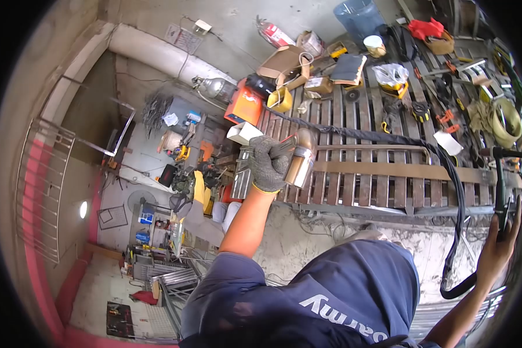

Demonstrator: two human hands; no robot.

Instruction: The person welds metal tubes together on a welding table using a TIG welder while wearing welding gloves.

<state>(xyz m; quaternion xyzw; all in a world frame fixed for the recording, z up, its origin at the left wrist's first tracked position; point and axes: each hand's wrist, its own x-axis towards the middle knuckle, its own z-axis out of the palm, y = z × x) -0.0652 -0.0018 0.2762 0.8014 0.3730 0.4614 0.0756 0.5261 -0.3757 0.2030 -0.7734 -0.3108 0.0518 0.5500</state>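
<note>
My left hand (pixel 269 162), in a grey knitted glove, is closed over the slatted metal bench's left end. Thin pieces, one of them red, show by its fingers, but I cannot make out what it grips. A shiny metal cylinder with a brownish end (pixel 300 162) is right beside the glove. Behind the knuckles is a white square tube (pixel 244 133). At the far right, my bare right hand (pixel 503 235) holds the lower end of a dark torch-like handle (pixel 499 180). A thick black cable (pixel 455 174) loops from near that hand across the bench.
The slatted bench (pixel 359 188) carries a flat metal bar (pixel 400 169), a yellow cup (pixel 279 100), an orange machine (pixel 246 104), a cardboard box (pixel 284 65), clamps and a green helmet-like shell (pixel 506 122). Tools and metal stock lie at left. A fire extinguisher (pixel 274 33) is behind.
</note>
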